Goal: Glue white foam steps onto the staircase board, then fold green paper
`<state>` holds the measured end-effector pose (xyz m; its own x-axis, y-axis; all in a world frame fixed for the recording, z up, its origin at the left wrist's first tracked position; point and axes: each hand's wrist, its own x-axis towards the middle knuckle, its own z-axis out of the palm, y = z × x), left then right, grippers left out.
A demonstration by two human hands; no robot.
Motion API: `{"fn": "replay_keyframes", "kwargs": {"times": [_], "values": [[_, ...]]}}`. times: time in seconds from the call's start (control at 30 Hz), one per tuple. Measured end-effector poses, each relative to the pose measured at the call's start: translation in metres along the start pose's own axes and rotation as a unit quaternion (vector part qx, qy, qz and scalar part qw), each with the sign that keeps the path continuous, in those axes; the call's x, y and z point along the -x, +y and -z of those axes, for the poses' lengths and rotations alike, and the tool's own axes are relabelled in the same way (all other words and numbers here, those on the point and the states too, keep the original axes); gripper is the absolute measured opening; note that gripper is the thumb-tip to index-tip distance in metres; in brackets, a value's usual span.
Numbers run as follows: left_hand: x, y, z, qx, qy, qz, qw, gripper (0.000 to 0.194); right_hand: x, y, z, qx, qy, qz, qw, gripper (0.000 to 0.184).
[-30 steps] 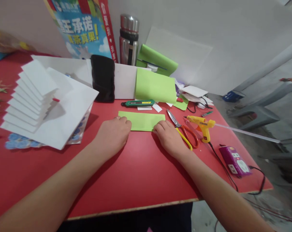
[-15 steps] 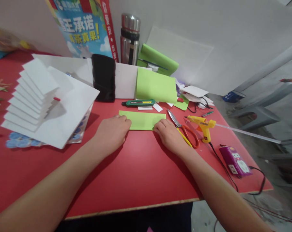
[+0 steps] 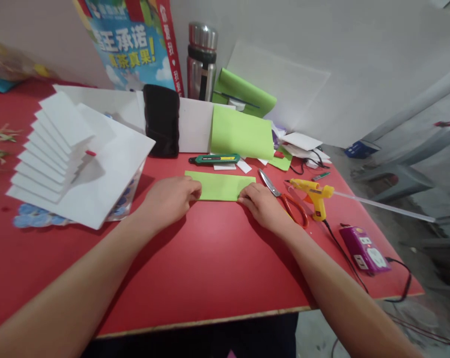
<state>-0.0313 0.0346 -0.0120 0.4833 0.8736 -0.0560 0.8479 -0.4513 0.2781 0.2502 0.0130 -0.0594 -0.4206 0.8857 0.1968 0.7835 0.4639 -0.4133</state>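
A folded strip of light-green paper (image 3: 220,187) lies flat on the red table, its near edge facing me. My left hand (image 3: 176,195) grips its left end, fingers curled and pressed together at the near corner. At the right end my right hand (image 3: 260,200) pinches the paper's near edge in the same way. Just beyond the strip lies a green utility knife (image 3: 214,158) on small white paper scraps. Scissors (image 3: 284,196) with red-orange handles rest beside my right hand, partly covered by it.
A yellow hot glue gun (image 3: 314,194) and a purple power socket (image 3: 364,248) with cables occupy the right side. Fanned white cards (image 3: 48,151) and a black phone-like object (image 3: 161,121) are at left. Behind stand a green sheet (image 3: 242,133) and a steel thermos (image 3: 201,62).
Both hands stay at the strip's ends. My left fingers have shifted from lying over the paper to curling at its near edge; my right fingers have curled slightly more.
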Motion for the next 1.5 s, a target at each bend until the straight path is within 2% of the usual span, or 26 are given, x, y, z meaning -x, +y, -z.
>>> {"fn": "replay_keyframes", "kwargs": {"times": [0.27,0.53,0.83,1.0,1.1,1.2,1.33,1.5], "values": [[0.000,0.000,-0.002,0.014,0.018,0.001,1.000,0.024,-0.002,0.007,-0.002,-0.050,0.008,-0.003,0.999,0.014],[0.000,-0.003,-0.006,0.007,0.039,-0.013,0.999,0.026,-0.004,0.005,-0.001,-0.057,0.010,-0.007,0.998,0.014],[0.006,0.019,-0.002,-0.123,0.007,-0.025,0.992,0.032,-0.003,-0.001,-0.002,-0.051,0.033,-0.011,0.998,0.011],[0.010,0.027,0.003,-0.148,-0.011,-0.023,0.989,0.033,-0.001,-0.003,-0.003,-0.034,0.047,-0.010,0.998,0.013],[0.010,0.029,0.005,-0.157,-0.019,-0.030,0.987,0.033,0.001,-0.003,-0.005,0.001,0.048,-0.008,0.999,0.014],[0.010,0.032,0.006,-0.168,-0.027,-0.047,0.984,0.036,0.006,-0.008,-0.006,0.103,0.051,-0.003,0.993,0.019],[0.009,0.033,0.007,-0.172,-0.048,-0.050,0.983,0.037,0.011,-0.016,-0.002,0.232,0.031,0.041,0.971,0.025],[0.009,0.032,0.005,-0.175,-0.055,-0.058,0.981,0.037,0.013,-0.019,0.005,0.248,-0.009,0.067,0.966,0.028]]}}
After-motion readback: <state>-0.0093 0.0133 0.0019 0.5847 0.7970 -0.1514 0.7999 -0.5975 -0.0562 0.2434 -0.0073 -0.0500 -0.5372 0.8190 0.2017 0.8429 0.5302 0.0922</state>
